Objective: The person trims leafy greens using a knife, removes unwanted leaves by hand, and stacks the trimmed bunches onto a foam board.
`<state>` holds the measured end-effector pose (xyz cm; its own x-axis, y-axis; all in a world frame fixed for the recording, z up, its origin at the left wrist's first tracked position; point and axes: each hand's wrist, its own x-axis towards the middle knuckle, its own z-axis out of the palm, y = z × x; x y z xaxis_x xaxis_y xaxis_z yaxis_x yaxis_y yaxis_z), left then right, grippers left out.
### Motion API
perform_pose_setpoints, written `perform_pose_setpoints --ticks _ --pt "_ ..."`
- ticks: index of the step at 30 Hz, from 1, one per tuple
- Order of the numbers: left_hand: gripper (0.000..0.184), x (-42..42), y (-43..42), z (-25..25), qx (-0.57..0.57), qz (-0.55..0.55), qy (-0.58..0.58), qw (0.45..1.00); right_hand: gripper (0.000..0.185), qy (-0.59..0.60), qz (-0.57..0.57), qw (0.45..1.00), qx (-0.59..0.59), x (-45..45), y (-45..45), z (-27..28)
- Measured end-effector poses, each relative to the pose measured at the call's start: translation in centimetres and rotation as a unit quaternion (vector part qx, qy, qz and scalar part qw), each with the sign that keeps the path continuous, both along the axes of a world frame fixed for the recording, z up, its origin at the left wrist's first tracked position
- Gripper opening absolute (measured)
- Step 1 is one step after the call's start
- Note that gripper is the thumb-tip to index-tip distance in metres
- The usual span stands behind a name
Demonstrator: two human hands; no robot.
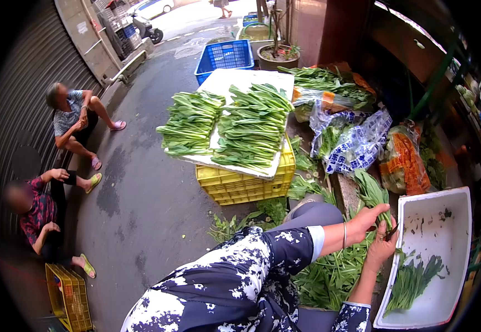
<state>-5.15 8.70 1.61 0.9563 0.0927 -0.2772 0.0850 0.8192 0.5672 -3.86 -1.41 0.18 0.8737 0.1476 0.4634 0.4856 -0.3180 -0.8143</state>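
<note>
My left hand (pixel 363 222), with a bracelet at the wrist, is closed around a small bunch of leafy greens (pixel 371 191). Right beside it, my right hand (pixel 381 250) is closed on a small dark knife-like tool (pixel 392 230), partly hidden by the fingers, near the stems. Below both hands lies a heap of loose greens (pixel 329 276). To their right stands a white foam box (pixel 438 229) with a bundle of cut greens (pixel 415 285) and leaf scraps inside.
Greens lie in two stacks (pixel 254 124) on a white foam lid (pixel 240 80) over a yellow crate (pixel 246 185). Bagged vegetables (pixel 356 141), a blue crate (pixel 224 58) and a potted plant (pixel 278 54) stand beyond. Two people (pixel 74 113) sit by the shutter, near another yellow crate (pixel 71 296).
</note>
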Motion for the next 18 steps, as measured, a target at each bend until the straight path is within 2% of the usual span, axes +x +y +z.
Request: perform_pose_setpoints --ticks 1,3,5,7,8,9,11,13,15,17,18 --pt "0.028 -0.5 0.5 -0.2 0.0 0.009 0.0 1.0 0.033 0.0 0.009 1.0 0.0 -0.4 0.4 0.0" --pt "0.029 -2.4 2.1 0.5 0.103 -0.023 0.055 0.993 0.034 -0.014 0.073 0.997 0.007 -1.0 0.7 0.1" --pt "0.025 -4.6 4.2 1.3 0.157 -0.02 0.033 0.987 0.038 -0.016 0.077 0.997 -0.013 -2.3 1.5 0.8" --pt "0.021 -6.4 6.2 0.7 0.117 -0.004 0.022 0.993 0.043 0.061 0.227 0.967 0.098 -3.7 2.4 1.8" --pt "0.021 -7.6 7.5 0.6 0.081 0.014 0.001 0.997 0.049 0.141 0.324 0.922 0.157 -3.6 2.2 2.0" --pt "0.021 -9.1 9.0 0.8 0.043 0.031 -0.022 0.998 0.049 0.144 0.327 0.921 0.154 -3.6 1.9 1.9" --pt "0.022 -12.0 12.5 1.0 0.041 0.072 -0.035 0.996 0.048 0.264 0.269 0.923 0.078 -3.3 1.5 1.8" --pt "0.023 -14.9 16.6 0.8 0.046 0.161 0.001 0.986 0.043 0.262 0.241 0.934 0.032 -2.1 0.1 0.3" --pt "0.024 -17.6 21.4 -0.5 0.044 0.285 0.099 0.952 0.037 0.273 0.186 0.942 -0.065 -0.9 -1.6 -0.7" --pt "0.024 -20.9 27.9 -4.5 0.094 0.329 0.169 0.924 0.034 0.281 0.172 0.941 -0.083 1.0 -4.4 -2.1" --pt "0.023 -22.8 29.1 -2.9 0.101 0.359 0.245 0.895 0.033 0.261 0.175 0.941 -0.124 2.0 -5.9 -2.3"
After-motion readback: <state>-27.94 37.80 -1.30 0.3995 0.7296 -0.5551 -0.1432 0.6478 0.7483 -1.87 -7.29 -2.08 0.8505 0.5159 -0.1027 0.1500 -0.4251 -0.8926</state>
